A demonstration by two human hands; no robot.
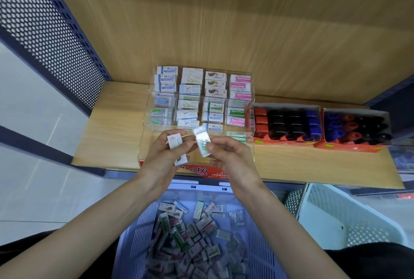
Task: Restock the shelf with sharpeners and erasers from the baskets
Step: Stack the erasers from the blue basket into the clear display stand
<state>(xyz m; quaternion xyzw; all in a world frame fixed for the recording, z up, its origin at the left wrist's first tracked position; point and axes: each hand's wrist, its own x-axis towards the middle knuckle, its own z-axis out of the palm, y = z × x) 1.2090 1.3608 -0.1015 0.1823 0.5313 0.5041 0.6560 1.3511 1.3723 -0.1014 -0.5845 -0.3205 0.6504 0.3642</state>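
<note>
Grips two white erasers (175, 141) in left hand (165, 155), pinches a green-striped eraser (202, 143) in right hand (230, 157) — over the shelf (112, 126) front edge, before the clear tray (149, 99); bare board leftward.

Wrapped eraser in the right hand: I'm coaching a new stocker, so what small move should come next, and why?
Probably carry the clear-wrapped white-and-green eraser, pinched by the right hand, forward into a front slot of the clear acrylic display. It hovers right at that row, while the left hand holds two white erasers. Blur hides which slot matches.
</note>
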